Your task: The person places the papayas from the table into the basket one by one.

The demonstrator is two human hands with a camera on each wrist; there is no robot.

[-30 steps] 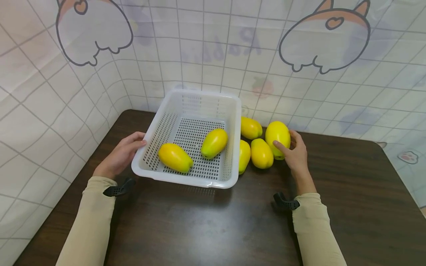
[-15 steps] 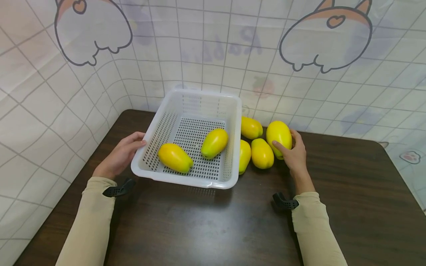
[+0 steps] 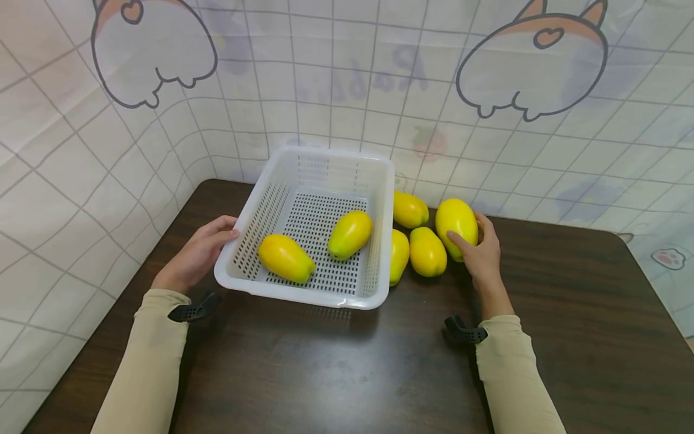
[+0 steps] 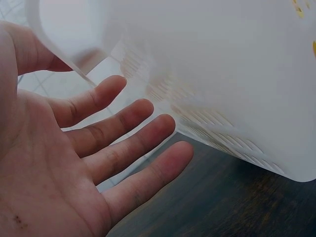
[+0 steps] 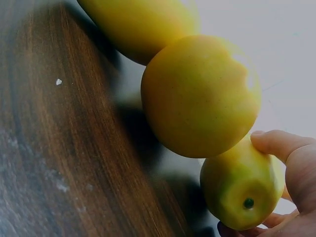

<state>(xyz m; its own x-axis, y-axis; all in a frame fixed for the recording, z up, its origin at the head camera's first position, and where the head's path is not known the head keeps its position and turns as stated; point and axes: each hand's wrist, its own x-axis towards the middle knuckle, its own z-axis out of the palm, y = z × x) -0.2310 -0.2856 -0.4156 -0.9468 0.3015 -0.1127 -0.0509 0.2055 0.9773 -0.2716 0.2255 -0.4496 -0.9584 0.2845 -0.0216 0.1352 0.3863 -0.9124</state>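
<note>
A white perforated plastic basket (image 3: 374, 295) holds two yellow papayas, a left papaya (image 3: 285, 258) and a right papaya (image 3: 349, 234). My left hand (image 3: 202, 252) grips the basket's left rim, thumb over the edge and fingers stretched along the outer wall, as the left wrist view shows. Right of the basket, my right hand (image 3: 482, 250) holds the rightmost papaya (image 3: 454, 223), thumb on its near left side and fingers around its right side. In the right wrist view, that papaya's green-tinged end (image 5: 242, 197) faces the camera; its far side is hidden.
Close by lie a middle papaya (image 3: 428, 252), a back papaya (image 3: 410, 210) and another papaya (image 3: 398, 258) partly hidden by the basket wall. The dark wooden table (image 3: 325, 374) meets a tile-patterned cloth (image 3: 347, 90) at the back and left.
The rightmost papaya has shifted very slightly right in my right hand, away from the middle papaya. My left hand and the basket stay nearly still.
</note>
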